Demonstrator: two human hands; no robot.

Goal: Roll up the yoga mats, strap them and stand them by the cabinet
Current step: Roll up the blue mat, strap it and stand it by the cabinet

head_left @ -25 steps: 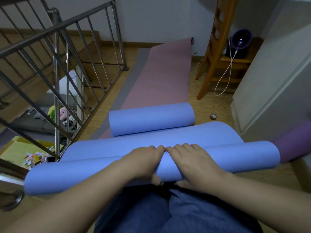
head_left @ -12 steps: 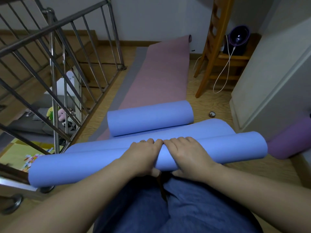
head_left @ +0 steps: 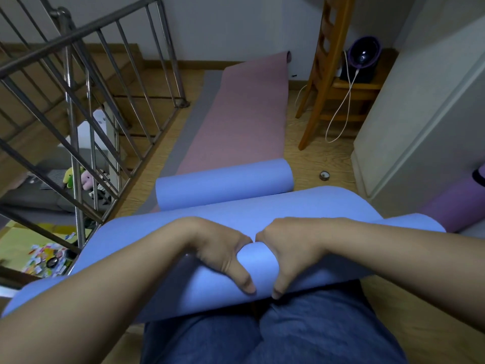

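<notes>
A blue yoga mat (head_left: 162,285) lies across my lap, its near end wound into a thick roll. My left hand (head_left: 223,250) and my right hand (head_left: 286,248) grip that roll side by side at its middle, fingers curled over the far side and thumbs on the near side. The mat's other end forms a smaller roll (head_left: 225,183) on the floor ahead. Beyond it a pink mat (head_left: 244,122) lies flat on a grey mat (head_left: 194,122). A purple rolled mat (head_left: 456,206) lies at the right by the white cabinet (head_left: 425,114).
A metal stair railing (head_left: 86,106) borders the left, with a drop to the floor below. A wooden chair (head_left: 328,69) with a white cable and a dark round device (head_left: 363,55) stands at the back right. A small round object (head_left: 324,175) lies on the wooden floor.
The roll in my hands has come closer and higher over my lap. My fingers have wrapped further over its far side and my thumbs now show on the near side.
</notes>
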